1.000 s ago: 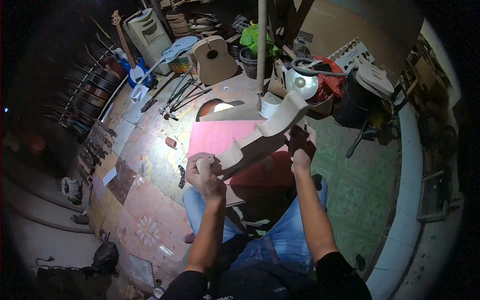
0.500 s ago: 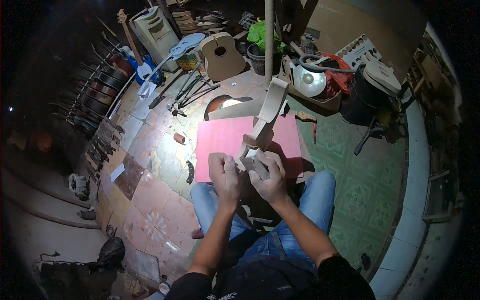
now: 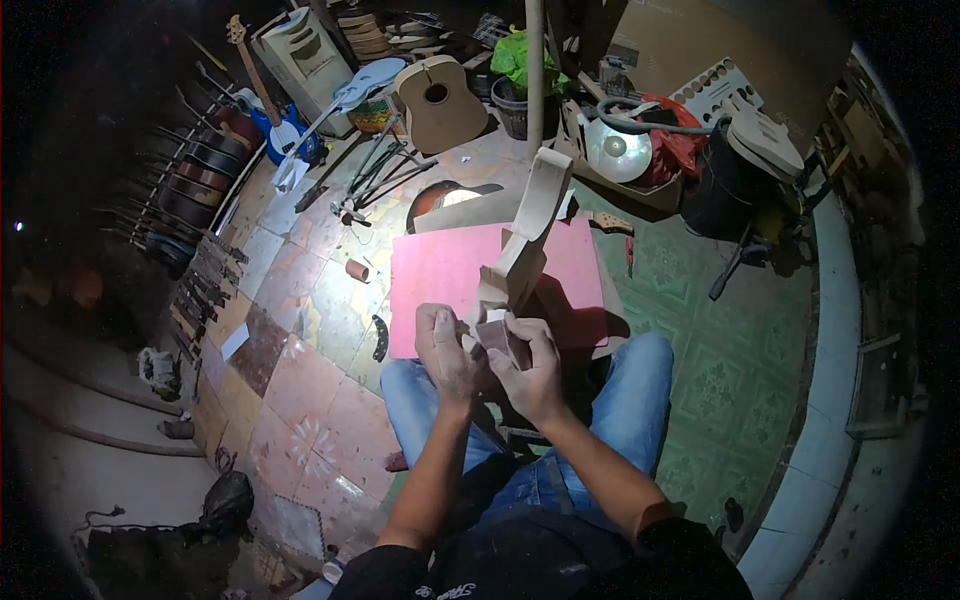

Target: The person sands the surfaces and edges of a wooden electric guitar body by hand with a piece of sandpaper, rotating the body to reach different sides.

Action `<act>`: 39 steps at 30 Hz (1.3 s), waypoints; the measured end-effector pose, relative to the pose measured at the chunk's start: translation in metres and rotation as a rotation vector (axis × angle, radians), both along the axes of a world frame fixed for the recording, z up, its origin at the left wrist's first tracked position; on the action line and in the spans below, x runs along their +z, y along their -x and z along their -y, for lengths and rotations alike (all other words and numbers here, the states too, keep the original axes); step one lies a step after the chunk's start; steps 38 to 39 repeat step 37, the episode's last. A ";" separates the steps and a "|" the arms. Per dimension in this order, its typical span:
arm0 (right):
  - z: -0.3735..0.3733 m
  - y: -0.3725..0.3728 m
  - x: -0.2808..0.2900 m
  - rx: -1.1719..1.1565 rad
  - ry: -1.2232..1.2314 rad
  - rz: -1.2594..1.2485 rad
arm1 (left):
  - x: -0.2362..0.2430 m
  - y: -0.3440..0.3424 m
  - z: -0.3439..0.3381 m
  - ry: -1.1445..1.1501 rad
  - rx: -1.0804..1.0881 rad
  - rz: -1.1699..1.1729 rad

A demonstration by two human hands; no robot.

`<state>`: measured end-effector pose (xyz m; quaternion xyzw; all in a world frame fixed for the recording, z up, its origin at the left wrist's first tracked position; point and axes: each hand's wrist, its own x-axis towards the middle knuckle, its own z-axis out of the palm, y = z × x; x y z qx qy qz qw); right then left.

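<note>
A pale, bare wooden piece (image 3: 541,205) with curved edges, like a guitar body seen edge-on, stands tilted in front of me over a pink board (image 3: 440,270). My left hand (image 3: 445,352) is closed at its near end, thumb up; the fingers' exact hold is partly hidden. In my right hand (image 3: 533,378) is a small sanding block (image 3: 493,334) with a brown face, pinched between thumb and fingers. The block is close against the wood's near end, beside my left fingers. Whether it touches there cannot be made out.
On the tiles at the left lie a brown sandpaper roll (image 3: 357,270) and a curved black piece (image 3: 380,338). A red screwdriver (image 3: 629,255) lies right of the board. Farther off are a guitar body (image 3: 440,105), a blue guitar (image 3: 290,140) and a black bin (image 3: 725,190).
My right hand has shifted slightly down and left, and the block has turned so that its brown face shows. The wooden piece and my left hand have barely moved.
</note>
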<state>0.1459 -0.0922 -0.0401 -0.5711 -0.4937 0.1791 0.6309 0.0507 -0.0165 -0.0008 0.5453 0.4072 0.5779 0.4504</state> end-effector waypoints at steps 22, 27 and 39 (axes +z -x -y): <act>0.001 0.004 0.011 0.101 0.044 -0.394 | -0.011 -0.009 0.005 -0.061 0.085 0.051; 0.010 0.013 0.048 0.118 0.086 -0.415 | -0.013 -0.004 0.007 -0.030 0.094 0.068; 0.012 -0.004 0.037 0.416 0.088 -0.685 | -0.016 -0.001 0.008 -0.142 0.076 -0.005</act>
